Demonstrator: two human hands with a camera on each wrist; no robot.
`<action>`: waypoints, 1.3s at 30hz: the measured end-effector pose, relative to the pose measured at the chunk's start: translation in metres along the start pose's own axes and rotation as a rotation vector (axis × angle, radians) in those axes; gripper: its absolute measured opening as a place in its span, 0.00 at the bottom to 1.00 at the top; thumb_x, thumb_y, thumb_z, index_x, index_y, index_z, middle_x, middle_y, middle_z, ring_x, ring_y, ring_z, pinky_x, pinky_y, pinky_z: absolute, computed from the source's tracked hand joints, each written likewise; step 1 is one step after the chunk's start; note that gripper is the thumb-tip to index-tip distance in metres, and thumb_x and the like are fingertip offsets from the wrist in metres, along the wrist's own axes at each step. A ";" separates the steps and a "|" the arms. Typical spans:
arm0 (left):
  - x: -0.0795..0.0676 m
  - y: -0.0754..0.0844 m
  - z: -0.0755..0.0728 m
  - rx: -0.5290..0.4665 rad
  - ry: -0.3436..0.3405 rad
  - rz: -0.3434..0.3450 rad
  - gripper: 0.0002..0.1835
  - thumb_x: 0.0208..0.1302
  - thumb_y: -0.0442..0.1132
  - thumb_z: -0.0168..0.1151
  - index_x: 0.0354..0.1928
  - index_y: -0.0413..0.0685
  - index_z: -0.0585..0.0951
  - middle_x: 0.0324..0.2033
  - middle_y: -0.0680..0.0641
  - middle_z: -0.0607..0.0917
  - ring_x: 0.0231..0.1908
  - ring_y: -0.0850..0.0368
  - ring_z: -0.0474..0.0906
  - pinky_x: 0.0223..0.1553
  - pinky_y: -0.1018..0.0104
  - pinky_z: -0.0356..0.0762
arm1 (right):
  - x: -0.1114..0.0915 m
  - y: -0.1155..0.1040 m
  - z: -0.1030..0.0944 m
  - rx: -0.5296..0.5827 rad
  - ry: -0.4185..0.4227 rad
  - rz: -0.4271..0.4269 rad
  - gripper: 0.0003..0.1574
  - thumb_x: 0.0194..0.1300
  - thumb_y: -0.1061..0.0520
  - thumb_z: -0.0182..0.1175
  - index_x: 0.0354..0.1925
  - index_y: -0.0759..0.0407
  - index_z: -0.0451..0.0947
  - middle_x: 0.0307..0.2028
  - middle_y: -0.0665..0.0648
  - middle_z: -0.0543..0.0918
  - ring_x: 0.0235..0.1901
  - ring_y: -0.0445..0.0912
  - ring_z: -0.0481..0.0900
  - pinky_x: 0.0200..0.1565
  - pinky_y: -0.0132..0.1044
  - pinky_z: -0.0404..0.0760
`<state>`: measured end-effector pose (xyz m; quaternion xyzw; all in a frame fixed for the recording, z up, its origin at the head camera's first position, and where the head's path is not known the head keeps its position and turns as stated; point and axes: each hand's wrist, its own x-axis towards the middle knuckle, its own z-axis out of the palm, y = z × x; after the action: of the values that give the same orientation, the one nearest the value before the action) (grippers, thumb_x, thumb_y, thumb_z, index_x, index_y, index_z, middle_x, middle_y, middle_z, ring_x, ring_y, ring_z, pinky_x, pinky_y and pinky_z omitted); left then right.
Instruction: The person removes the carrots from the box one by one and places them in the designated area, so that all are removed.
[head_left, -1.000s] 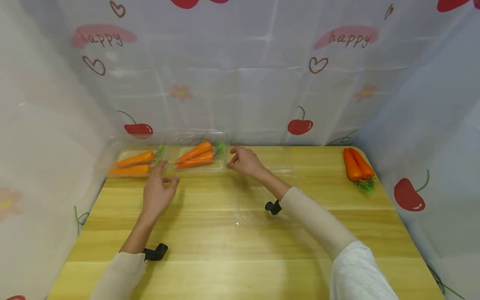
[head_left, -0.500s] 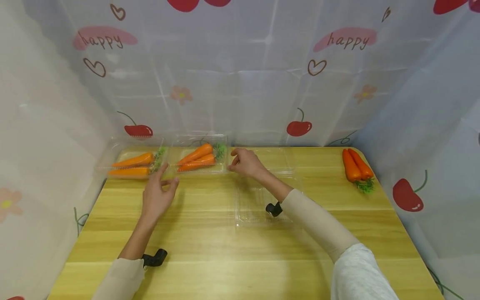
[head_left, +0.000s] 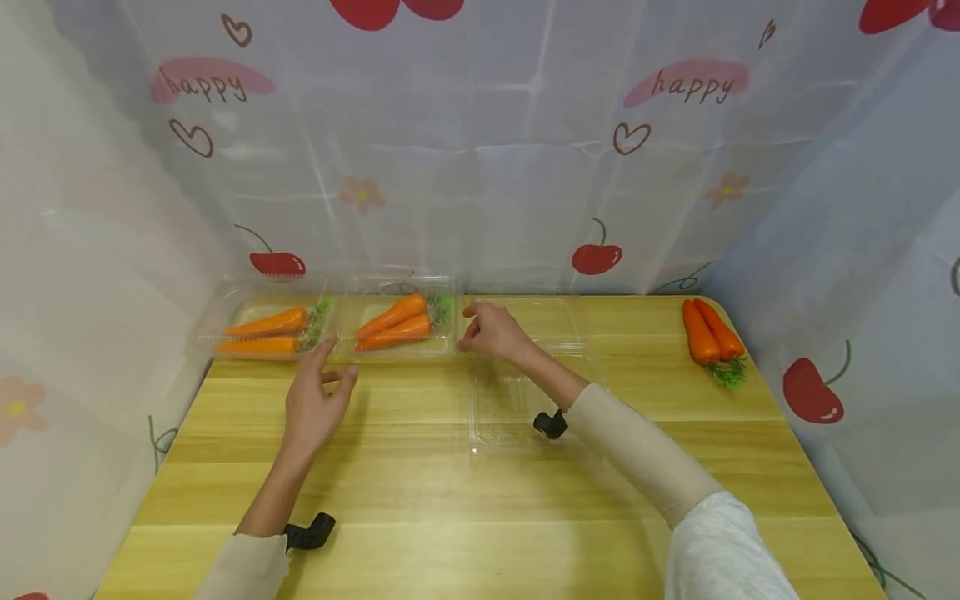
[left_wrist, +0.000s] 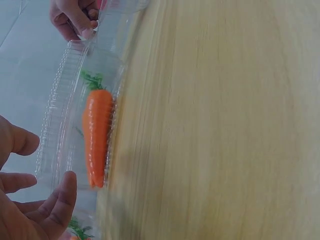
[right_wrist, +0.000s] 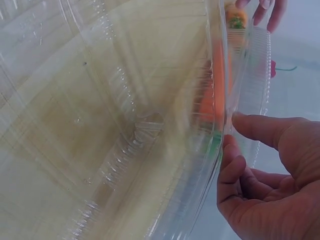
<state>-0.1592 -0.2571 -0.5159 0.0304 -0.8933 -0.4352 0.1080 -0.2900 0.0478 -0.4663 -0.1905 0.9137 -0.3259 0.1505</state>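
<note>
Along the far side of the bench (head_left: 420,500), a left box (head_left: 247,289) is sitting with two carrots (head_left: 277,321) lying inside it; just to its right, a second box (head_left: 363,289) is holding another carrot pair (head_left: 393,327). Right of that, an opened box (head_left: 495,425) is lying, reaching nearer the front. Loose carrots (head_left: 701,333) are resting at the far right corner, and a curtain (head_left: 525,192) is hanging behind.

- left "happy" (head_left: 202,85): brown, thin, handwritten-style letters, all lowercase, over left pink smear (head_left: 213,67), printed on back sheet (head_left: 465,183), head view, upper left
- right "happy" (head_left: 692,86): same word, same brown handwriting look, over right pink smear (head_left: 697,70), same back sheet, upper right
- both legible, whole, right way up, about level with each other, well apart
- one word per smear
</note>
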 end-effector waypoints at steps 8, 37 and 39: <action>-0.013 0.000 0.003 -0.050 -0.004 -0.043 0.37 0.81 0.51 0.61 0.85 0.57 0.62 0.82 0.38 0.65 0.56 0.35 0.87 0.40 0.73 0.84 | -0.007 -0.002 0.002 -0.013 -0.038 0.000 0.44 0.70 0.55 0.73 0.76 0.69 0.69 0.39 0.56 0.94 0.41 0.50 0.91 0.63 0.52 0.86; -0.042 -0.019 -0.022 -0.374 -0.073 -0.248 0.38 0.77 0.42 0.69 0.83 0.57 0.65 0.62 0.50 0.65 0.44 0.66 0.81 0.43 0.71 0.88 | -0.045 -0.002 0.012 0.018 -0.116 -0.070 0.51 0.68 0.53 0.76 0.80 0.58 0.64 0.59 0.62 0.84 0.36 0.44 0.81 0.42 0.37 0.82; -0.039 -0.022 -0.023 -0.380 -0.100 -0.252 0.39 0.76 0.42 0.69 0.83 0.58 0.65 0.61 0.51 0.66 0.43 0.67 0.81 0.43 0.71 0.87 | -0.047 -0.002 0.013 0.005 -0.109 -0.077 0.52 0.67 0.51 0.77 0.81 0.57 0.64 0.66 0.64 0.80 0.37 0.45 0.80 0.43 0.39 0.82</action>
<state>-0.1167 -0.2825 -0.5254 0.0990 -0.7888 -0.6065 0.0123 -0.2427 0.0603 -0.4680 -0.2426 0.8953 -0.3229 0.1878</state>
